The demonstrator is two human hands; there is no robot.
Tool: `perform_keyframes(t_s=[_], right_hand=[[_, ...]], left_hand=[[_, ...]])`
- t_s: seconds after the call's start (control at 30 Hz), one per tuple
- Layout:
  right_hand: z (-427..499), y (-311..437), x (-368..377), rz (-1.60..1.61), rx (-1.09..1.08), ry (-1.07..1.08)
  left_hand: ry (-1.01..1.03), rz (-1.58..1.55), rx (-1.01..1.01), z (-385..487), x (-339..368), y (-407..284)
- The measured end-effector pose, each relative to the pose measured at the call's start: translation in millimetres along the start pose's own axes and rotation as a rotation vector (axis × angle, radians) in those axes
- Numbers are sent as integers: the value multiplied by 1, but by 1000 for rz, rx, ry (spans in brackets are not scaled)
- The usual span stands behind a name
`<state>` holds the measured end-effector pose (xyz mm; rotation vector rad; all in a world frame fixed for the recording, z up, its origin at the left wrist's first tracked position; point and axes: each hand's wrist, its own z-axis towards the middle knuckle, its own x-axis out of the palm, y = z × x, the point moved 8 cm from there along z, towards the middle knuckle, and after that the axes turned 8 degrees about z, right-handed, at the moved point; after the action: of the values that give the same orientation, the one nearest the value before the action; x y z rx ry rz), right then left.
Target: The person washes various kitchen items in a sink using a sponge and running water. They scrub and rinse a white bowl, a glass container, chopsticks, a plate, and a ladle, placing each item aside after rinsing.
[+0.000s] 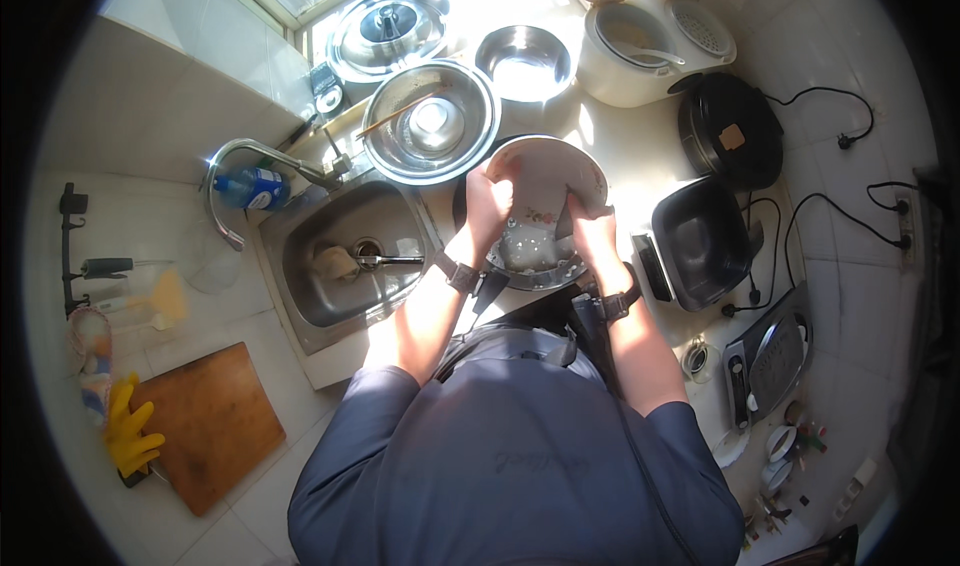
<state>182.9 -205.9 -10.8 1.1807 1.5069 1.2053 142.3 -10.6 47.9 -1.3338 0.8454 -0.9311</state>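
Note:
A white floral-patterned dish (551, 162) is held tilted over a metal basin (536, 279) of water with suds. My left hand (487, 204) is closed on the dish's left rim, thumb on the inner face. My right hand (595, 230) grips the right side, its thumb side against the inner face and its other fingers hidden. A dark patch beside the right thumb could be a cloth or a shadow; I cannot tell which. The dish's lower part sits low in the basin, near the water.
Left is a steel sink (397, 277) with a faucet (247, 146). Behind stand a steel bowl (382, 153) with chopsticks across it, another metal bowl (491, 48) and a pot lid (352, 52). A black pan (694, 243), rice cooker (630, 86) and trailing cords (787, 213) lie right.

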Motion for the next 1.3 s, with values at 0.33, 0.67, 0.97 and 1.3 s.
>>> perform_keyframes(t_s=[0.33,0.67,0.97,1.3], right_hand=[[-2,-7,10,-37,-20,58],[13,-26,-6,51,82,-300],[-13,-12,-6,-157,-344,-175],[-23,-2,49,-29,-437,401]], left_hand=[[61,461,221,11,-11,-23],[90,285,142,-18,2,7],[203,-235,-677,-24,-29,45],[-85,-698,-592,-29,-29,64]])
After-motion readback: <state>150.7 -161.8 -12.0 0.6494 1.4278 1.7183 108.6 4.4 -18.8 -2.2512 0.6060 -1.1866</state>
